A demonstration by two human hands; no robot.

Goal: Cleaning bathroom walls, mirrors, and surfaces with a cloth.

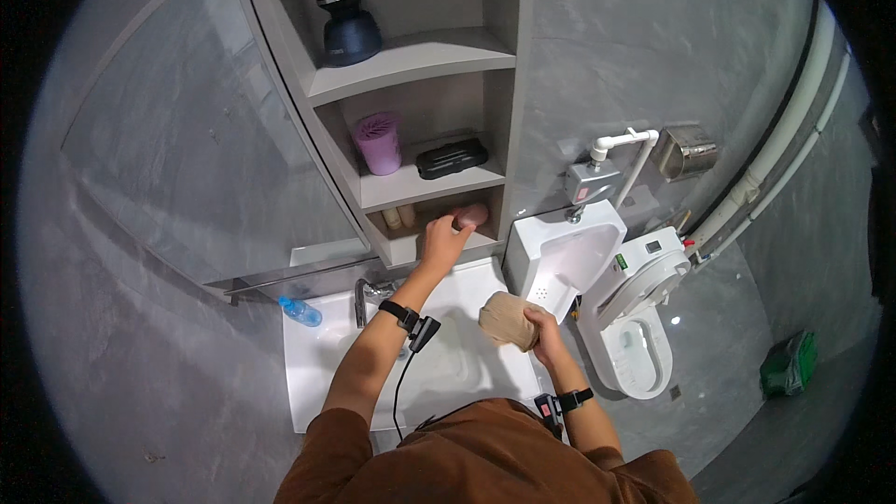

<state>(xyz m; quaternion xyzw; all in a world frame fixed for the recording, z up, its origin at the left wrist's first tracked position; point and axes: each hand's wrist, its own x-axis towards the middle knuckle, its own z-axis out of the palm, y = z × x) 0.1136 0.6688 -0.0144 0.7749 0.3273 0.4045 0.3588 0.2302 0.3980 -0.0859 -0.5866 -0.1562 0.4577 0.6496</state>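
Observation:
My left hand [445, 241] reaches into the lowest shelf, its fingers closed at the side of a small pinkish round object [474, 215] with a dark part near the fingertips. What kind of thing it is, I cannot make out. Left of it on that shelf stand two small beige bottles or tubes [399, 217]. Over the right side of the white washbasin [467, 285], my right hand [545, 332] grips a bunched tan cloth [507, 319], thumb on top.
Higher shelves hold a purple cup [378, 144], a black case [452, 159] and a dark blue pot-shaped object [351, 30]. A faucet [361, 301] and blue bottle [300, 311] stand left on the basin. Rightward are a urinal [565, 257], toilet [635, 355] and green bin [789, 364].

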